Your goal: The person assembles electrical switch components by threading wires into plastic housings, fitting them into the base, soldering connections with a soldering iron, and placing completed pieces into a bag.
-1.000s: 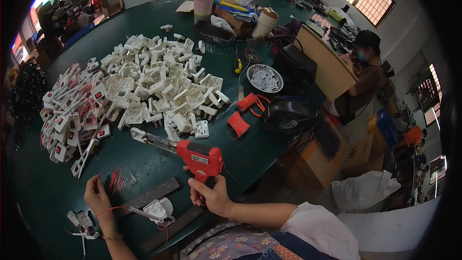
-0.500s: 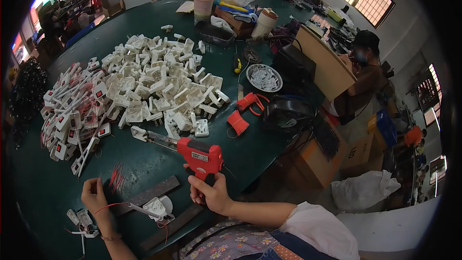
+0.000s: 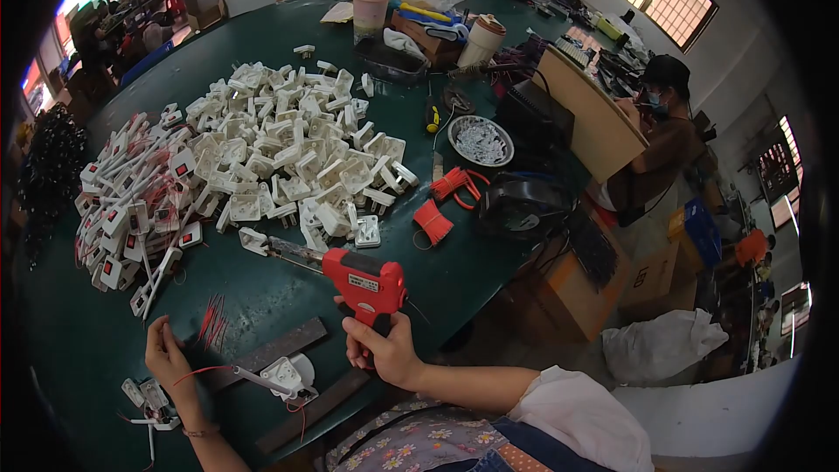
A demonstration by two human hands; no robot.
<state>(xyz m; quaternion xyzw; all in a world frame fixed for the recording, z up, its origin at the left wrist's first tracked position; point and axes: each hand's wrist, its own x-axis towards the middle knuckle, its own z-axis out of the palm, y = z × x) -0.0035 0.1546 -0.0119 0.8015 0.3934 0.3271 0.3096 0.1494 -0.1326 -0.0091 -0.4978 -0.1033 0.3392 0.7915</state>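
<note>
My right hand [image 3: 389,350] grips the handle of a red pistol-shaped tool [image 3: 363,282]. The tool's metal front end points left, beside a small white housing [image 3: 253,241]. At the lower left, my left hand [image 3: 172,363] is raised over the table with fingers loosely bent and apart, holding nothing that I can make out. A red wire runs from near its palm to a white assembly [image 3: 284,377] with a round part, lying by dark metal bars [image 3: 278,353]. Thin red wires [image 3: 211,323] lie just beyond my left hand.
White housings [image 3: 297,149] form a large pile on the green table [image 3: 428,297]. White parts with red switches [image 3: 131,210] are heaped left. A metal bowl [image 3: 481,141], red wire bundles [image 3: 433,223] and cups stand or lie beyond. A masked person [image 3: 669,122] sits at right.
My left hand has shifted slightly left, and its fingers have changed pose, moving a little apart. My right hand and the red tool have barely moved.
</note>
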